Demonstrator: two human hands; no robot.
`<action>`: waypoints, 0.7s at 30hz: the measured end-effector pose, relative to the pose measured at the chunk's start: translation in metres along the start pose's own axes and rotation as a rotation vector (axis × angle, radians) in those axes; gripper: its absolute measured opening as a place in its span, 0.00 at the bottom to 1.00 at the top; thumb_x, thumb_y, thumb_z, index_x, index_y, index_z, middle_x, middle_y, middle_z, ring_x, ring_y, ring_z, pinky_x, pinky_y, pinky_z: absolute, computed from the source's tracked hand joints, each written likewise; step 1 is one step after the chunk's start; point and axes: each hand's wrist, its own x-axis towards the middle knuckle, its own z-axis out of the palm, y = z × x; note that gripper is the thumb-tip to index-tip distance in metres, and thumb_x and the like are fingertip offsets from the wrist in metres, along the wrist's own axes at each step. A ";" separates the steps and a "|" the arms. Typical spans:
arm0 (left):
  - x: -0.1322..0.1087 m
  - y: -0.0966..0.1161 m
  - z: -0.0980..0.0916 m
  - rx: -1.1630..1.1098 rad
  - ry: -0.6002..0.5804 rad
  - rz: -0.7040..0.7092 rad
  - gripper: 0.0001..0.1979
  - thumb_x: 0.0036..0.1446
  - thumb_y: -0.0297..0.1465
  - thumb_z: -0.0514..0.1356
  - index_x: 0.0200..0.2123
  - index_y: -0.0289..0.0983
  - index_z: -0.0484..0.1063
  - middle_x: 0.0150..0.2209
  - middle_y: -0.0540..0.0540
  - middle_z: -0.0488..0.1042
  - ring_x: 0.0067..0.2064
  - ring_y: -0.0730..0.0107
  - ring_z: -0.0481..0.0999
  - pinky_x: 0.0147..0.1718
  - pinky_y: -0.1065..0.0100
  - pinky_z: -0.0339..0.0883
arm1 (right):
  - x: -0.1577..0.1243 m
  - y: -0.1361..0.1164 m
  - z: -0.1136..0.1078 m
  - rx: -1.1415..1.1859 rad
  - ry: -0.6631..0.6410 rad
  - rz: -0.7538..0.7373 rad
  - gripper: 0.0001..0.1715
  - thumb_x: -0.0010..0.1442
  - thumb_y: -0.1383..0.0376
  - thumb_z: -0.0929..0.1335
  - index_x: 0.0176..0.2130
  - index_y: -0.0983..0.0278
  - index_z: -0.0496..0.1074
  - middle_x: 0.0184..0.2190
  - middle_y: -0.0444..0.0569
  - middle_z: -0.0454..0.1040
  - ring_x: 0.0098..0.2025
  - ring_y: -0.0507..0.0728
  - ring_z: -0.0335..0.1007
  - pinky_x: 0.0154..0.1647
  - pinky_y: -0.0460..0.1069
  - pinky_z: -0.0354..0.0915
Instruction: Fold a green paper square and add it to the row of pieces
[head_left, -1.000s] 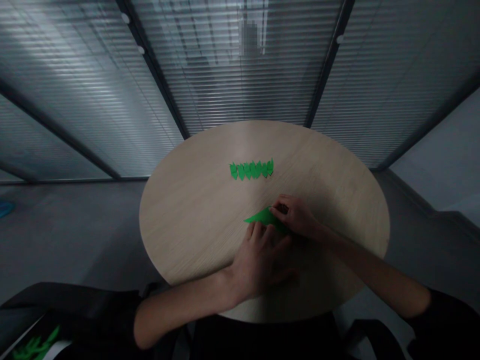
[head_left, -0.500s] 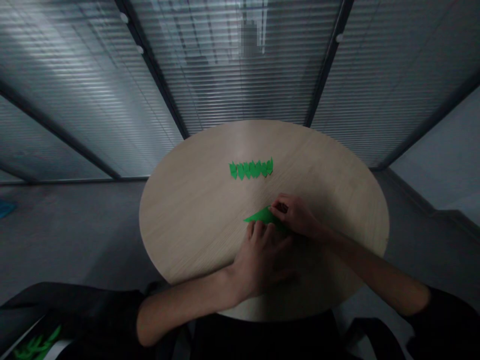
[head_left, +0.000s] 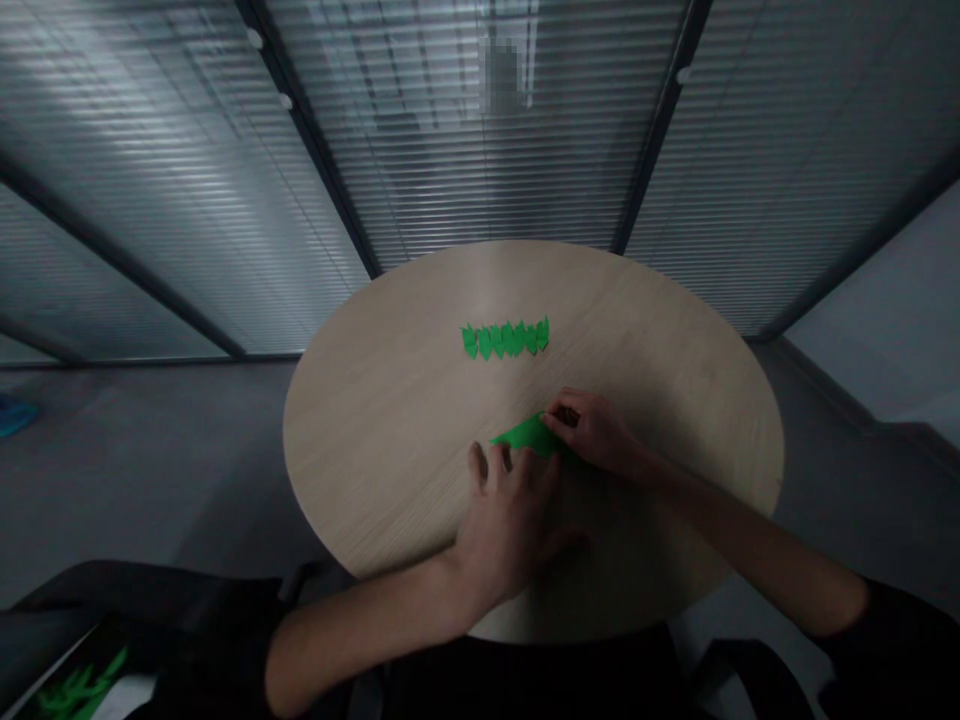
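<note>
L hand point(head_left: 502, 525) is reaching over the table point(head_left: 375, 430), fingers sitting fairly wide apart, tips at the near edge of the green paper point(head_left: 525, 435); can't tell how firmly they're pressing. R hand point(head_left: 596, 430) is pinching the paper's far edge btwn thumb & index finger. Paper is lying on the table, partly hidden by both hands. Beyond it, small green pieces point(head_left: 506, 339) are lying in a row, w/ blinds point(head_left: 480, 190) hanging behind.
</note>
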 end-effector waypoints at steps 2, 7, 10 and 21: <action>-0.001 0.001 -0.001 0.018 0.002 -0.016 0.37 0.57 0.57 0.66 0.62 0.40 0.72 0.55 0.33 0.72 0.56 0.31 0.68 0.56 0.26 0.61 | 0.000 0.000 0.000 -0.008 0.003 0.001 0.09 0.62 0.67 0.70 0.29 0.63 0.71 0.29 0.46 0.74 0.29 0.53 0.67 0.32 0.48 0.61; 0.001 -0.001 -0.003 0.008 0.008 0.008 0.37 0.55 0.58 0.66 0.60 0.41 0.73 0.53 0.34 0.73 0.56 0.34 0.69 0.60 0.25 0.58 | 0.001 -0.001 0.001 -0.010 0.002 0.012 0.09 0.62 0.66 0.70 0.30 0.63 0.72 0.29 0.47 0.74 0.30 0.54 0.68 0.33 0.49 0.62; 0.001 -0.005 -0.002 -0.030 0.019 0.036 0.36 0.58 0.57 0.64 0.61 0.41 0.72 0.52 0.36 0.73 0.57 0.37 0.69 0.63 0.27 0.55 | 0.001 -0.001 0.001 -0.012 0.004 0.014 0.09 0.62 0.66 0.70 0.29 0.63 0.71 0.28 0.46 0.73 0.29 0.54 0.67 0.32 0.49 0.61; -0.007 -0.013 0.004 -0.097 -0.005 0.007 0.39 0.63 0.51 0.63 0.64 0.25 0.66 0.56 0.28 0.72 0.58 0.37 0.70 0.60 0.39 0.67 | 0.000 -0.001 0.001 -0.011 -0.007 0.003 0.09 0.63 0.65 0.70 0.30 0.63 0.72 0.29 0.47 0.74 0.29 0.54 0.67 0.32 0.49 0.61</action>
